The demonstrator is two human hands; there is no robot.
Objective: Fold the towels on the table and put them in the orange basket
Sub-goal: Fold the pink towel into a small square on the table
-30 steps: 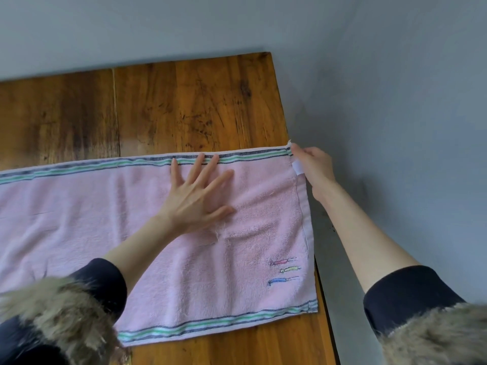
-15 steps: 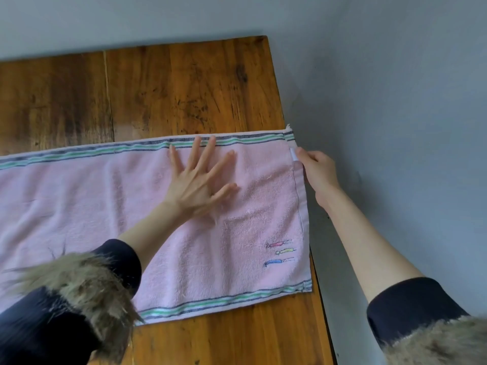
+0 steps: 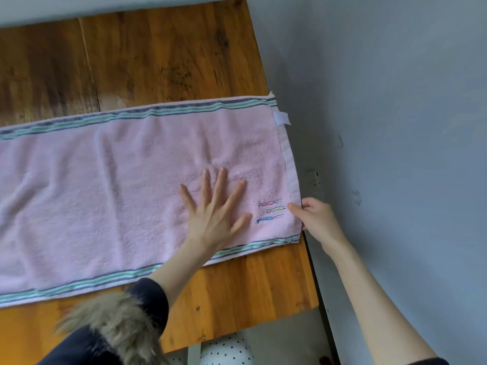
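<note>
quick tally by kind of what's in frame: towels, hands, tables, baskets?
Towels: 1, pink towel spread flat
Hands: 2, left hand flat on the towel, right hand pinching its right edge
Tables: 1, wooden table
Baskets: 0 in view
Total: 4

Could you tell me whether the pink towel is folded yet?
Spread, apparently unfolded: the pink towel lies flat on the table, both striped edges showing.

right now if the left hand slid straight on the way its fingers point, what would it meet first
More pink towel only: the left hand lies flat with fingers aimed at the far striped hem. Past that comes bare wooden table, apparently free.
</note>
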